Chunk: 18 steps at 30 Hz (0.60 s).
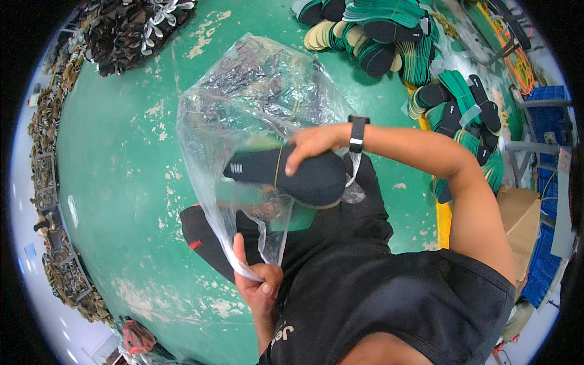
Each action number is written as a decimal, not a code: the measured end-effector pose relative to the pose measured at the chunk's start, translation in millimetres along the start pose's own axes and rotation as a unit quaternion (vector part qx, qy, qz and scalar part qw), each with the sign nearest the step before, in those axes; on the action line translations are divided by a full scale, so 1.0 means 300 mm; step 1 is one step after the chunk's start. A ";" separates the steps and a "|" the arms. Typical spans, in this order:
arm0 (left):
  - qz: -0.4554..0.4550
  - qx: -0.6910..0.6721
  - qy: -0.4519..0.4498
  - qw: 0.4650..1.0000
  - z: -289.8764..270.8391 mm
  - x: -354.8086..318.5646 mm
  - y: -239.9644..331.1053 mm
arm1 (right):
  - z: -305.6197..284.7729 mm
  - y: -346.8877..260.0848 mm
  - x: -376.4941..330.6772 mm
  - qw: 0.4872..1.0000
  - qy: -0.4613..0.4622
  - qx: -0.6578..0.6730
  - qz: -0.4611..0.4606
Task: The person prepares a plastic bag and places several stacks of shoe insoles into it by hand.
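My right hand [317, 146], with a black watch on its wrist, grips a bundle of black insoles [319, 177] held together by a thin tan band. The bundle lies sideways in the mouth of a large clear plastic bag [210, 115], its narrow end pointing left. Lower down, my left hand [263, 281] pinches the bag's rim between thumb and fingers, one finger stretched up along the film. The bag's far part rests in front of my knees and holds dark shapes, blurred by the crinkled plastic.
Piles of banded green and black insoles [389, 36] lie on the green floor [128, 182] at the far right. More insole bundles [465, 115] sit by a yellow floor line [444, 225]. A cardboard box [517, 222] stands right; a dark heap [121, 36] is far left.
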<state>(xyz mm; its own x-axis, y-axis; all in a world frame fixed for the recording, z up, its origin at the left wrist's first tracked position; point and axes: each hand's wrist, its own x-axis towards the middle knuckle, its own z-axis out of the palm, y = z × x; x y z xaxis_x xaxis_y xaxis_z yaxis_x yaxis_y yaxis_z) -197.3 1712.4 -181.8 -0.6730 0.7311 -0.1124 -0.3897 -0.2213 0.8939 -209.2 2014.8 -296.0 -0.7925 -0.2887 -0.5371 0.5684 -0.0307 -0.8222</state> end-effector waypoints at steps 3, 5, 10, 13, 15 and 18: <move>-0.034 -0.014 0.013 0.999 -0.038 -0.022 0.008 | -0.096 -0.006 -0.036 0.987 0.106 0.113 -0.036; -0.050 0.016 0.013 0.999 -0.045 -0.016 0.007 | -0.042 -0.054 -0.045 0.975 0.127 0.178 -0.049; -0.038 0.013 -0.022 0.999 -0.028 0.058 -0.012 | 0.029 -0.038 0.038 0.950 0.075 0.298 -0.052; -0.032 0.055 0.014 0.998 -0.040 0.027 0.019 | 0.021 -0.131 0.101 0.925 0.089 0.342 -0.139; -0.050 0.074 0.004 0.996 -0.054 0.000 0.036 | -0.051 -0.185 0.158 0.896 0.109 0.394 -0.173; -0.079 0.075 -0.004 0.994 -0.021 0.005 0.028 | -0.202 -0.239 0.224 0.827 0.155 0.446 -0.305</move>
<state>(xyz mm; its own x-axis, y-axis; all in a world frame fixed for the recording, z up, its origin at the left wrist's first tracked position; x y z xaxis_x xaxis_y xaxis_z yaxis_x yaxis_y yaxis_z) -205.4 1707.5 -177.2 -0.6053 0.7548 -0.2529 -0.3914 -0.0055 0.9202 -316.5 2055.5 -284.6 -0.9317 0.2960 -0.2104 -0.1310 -0.8143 -0.5655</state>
